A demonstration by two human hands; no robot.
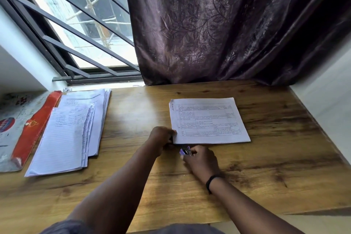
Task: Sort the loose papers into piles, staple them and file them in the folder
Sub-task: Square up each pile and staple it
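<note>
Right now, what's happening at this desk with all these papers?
A person is stapling papers at a wooden desk. Their left hand pinches the near left corner of a printed paper set, while the right hand holds a small purple stapler beside that corner. A bigger paper pile and a red folder lie to the left.

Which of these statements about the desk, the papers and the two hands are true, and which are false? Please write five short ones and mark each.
1. The left hand pinches the near left corner of the printed sheets. True.
2. The right hand holds nothing. False: its fingers curl round a small purple stapler, just below the sheets' near edge.
3. The big paper stack lies on the left of the desk. True.
4. The red folder lies on top of the printed sheets. False: it lies left of the big stack.
5. The curtain covers the whole window. False: the left part is uncovered.
</note>
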